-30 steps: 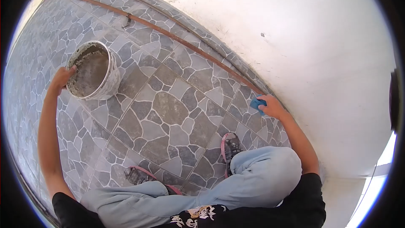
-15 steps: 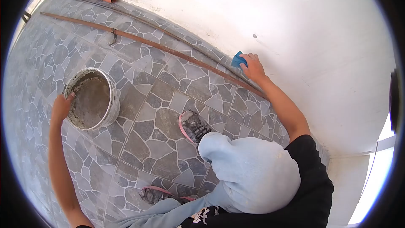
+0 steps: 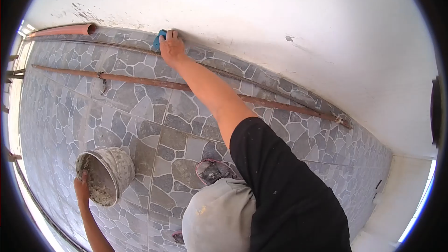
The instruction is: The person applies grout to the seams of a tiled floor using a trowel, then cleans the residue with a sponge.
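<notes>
My left hand (image 3: 81, 188) grips the rim of a round bucket (image 3: 123, 170), thumb over the inside. Its outer side is smeared with dried grey material, and greyish-brown residue coats the inside. The bucket is tilted, its mouth facing left. At the foot of the white wall (image 3: 261, 14), my right hand (image 3: 172, 49) is closed on a blue cloth (image 3: 157, 43), held low where wall and floor meet. How the fingers wrap the cloth is partly hidden.
A long rusty pole (image 3: 135, 80) lies across the stone-patterned floor (image 3: 116, 135), with a thinner rod (image 3: 242, 79) nearer the wall. An orange pipe (image 3: 70, 30) rests at the back left. My shoe (image 3: 214, 171) is beside my knee.
My right hand has moved left along the wall's base with the blue cloth. The bucket, still in my left hand, now tips more to the left. The camera view has shifted.
</notes>
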The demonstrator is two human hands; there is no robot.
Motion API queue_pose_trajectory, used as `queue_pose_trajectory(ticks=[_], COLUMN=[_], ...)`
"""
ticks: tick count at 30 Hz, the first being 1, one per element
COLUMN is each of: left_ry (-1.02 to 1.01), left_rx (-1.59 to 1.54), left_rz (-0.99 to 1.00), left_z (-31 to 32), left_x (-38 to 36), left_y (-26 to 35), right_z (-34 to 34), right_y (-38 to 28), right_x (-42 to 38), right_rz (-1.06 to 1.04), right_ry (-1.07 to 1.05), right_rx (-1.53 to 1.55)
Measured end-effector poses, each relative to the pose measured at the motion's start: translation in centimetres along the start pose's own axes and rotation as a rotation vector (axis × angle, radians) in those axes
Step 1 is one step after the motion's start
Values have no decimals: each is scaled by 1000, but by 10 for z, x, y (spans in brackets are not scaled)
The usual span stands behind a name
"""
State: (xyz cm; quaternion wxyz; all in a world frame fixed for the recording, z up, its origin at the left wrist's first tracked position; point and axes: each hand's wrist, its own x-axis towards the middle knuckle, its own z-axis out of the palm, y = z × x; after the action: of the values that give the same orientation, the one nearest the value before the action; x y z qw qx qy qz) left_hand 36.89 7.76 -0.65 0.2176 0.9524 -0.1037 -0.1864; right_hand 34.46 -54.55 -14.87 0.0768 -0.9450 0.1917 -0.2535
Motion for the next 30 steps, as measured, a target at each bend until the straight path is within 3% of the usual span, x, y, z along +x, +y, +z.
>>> queue_pose_trajectory(ticks=[2, 4, 5, 8, 12, 19, 22, 24, 26, 29, 30], left_ry=[6, 69, -24, -33, -51, 4, -6, 85, 85, 76, 72], left_rx=[25, -13, -47, -14, -11, -45, -97, 32, -10, -37, -25], left_rz=[25, 41, -52, -60, -7, 20, -24, -27, -38, -63, -82], left_z=[-1, 3, -3, -5, -6, -2, -2, 0, 2, 2, 2], left_x=[4, 0, -2, 0, -3, 1, -2, -3, -4, -5, -6], left_y=[-8, -5, 0, -6, 6, -9, -6, -2, 5, 11, 15], right_z=[22, 11, 0, -41, -104, -229, -213, -188, -161, -77, -56], right_y=[10, 11, 16, 41, 107, 216, 219, 200, 161, 106, 78], right_x=[4, 0, -2, -27, -97, -225, -230, -209, -168, -90, -58], right_rz=[9, -70, -95, -93, -80, 145, 102, 111, 138, -78, -78], right_ry=[-7, -159, -219, -353, -350, -474, -320, -292, -327, -101, -118], right_rx=[-87, -229, -276, -285, -251, -345, -228, -185, -91, -41, -26])
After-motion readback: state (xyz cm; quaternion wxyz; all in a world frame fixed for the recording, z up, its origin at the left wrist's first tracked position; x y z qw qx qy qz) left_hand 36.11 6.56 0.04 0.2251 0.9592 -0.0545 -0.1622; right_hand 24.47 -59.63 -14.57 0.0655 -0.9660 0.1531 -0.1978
